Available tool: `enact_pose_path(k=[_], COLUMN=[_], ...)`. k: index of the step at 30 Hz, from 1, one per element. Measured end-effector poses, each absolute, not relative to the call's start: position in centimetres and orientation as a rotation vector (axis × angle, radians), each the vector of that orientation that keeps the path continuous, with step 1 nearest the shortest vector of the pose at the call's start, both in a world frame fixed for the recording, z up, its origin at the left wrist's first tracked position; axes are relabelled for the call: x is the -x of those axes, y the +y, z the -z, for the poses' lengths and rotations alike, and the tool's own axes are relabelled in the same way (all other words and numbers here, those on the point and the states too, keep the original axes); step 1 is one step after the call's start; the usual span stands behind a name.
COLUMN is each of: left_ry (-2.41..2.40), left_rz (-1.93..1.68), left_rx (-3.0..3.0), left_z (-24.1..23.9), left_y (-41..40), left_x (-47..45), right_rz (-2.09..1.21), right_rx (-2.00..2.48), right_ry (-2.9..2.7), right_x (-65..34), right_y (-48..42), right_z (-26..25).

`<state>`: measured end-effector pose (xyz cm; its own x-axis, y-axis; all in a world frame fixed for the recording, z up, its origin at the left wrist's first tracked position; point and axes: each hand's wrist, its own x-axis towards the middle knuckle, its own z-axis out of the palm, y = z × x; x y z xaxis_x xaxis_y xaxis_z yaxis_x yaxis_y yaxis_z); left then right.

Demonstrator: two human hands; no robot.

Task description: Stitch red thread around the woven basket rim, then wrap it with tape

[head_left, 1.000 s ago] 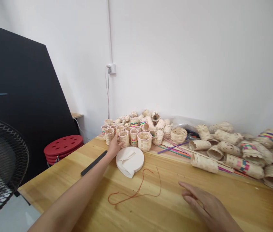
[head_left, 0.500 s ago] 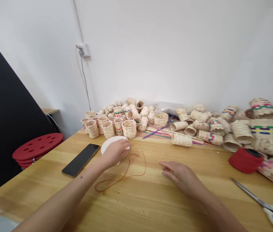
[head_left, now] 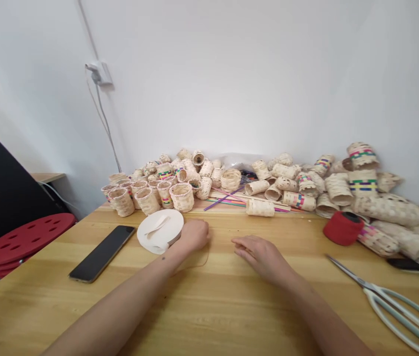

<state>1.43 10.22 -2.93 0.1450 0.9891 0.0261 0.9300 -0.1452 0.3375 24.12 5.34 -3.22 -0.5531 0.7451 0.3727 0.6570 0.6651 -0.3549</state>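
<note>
My left hand [head_left: 194,235] rests with curled, closed fingers just right of a white paper disc [head_left: 174,223]. A thin orange thread [head_left: 199,264] runs out from under this hand across the wood. The fingertips point away from me, so whether they pinch the thread is hidden. A loose white strip [head_left: 157,225] lies across the disc. To the right, my right hand [head_left: 259,254] lies low at the tabletop with its fingers together, loosely bent, and the thumb a little apart. Nothing shows between them.
Small woven baskets [head_left: 182,199] stand at the back left, with more woven tubes [head_left: 339,190] heaped at right. Coloured strips [head_left: 227,198] lie between. A phone [head_left: 102,253], a red spool [head_left: 343,228] and scissors [head_left: 368,287] are on the table [head_left: 209,321]. A red stool [head_left: 27,240] stands left.
My left hand has come off the white disc and moved right, over the orange thread. My right hand stays about where it was. The view has turned slightly right.
</note>
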Motion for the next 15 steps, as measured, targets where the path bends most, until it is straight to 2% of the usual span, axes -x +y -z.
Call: enact_pose_path(k=[15], left_ry=[1.099], left_rz=[-0.779], left_rx=[-1.636], left_z=[-0.3], left_y=[4.6], left_x=[-3.6], right_rz=[-0.098], right_rx=[1.002], right_ry=[-2.217], right_x=[-24.2], right_y=[5.2], right_z=[2.5])
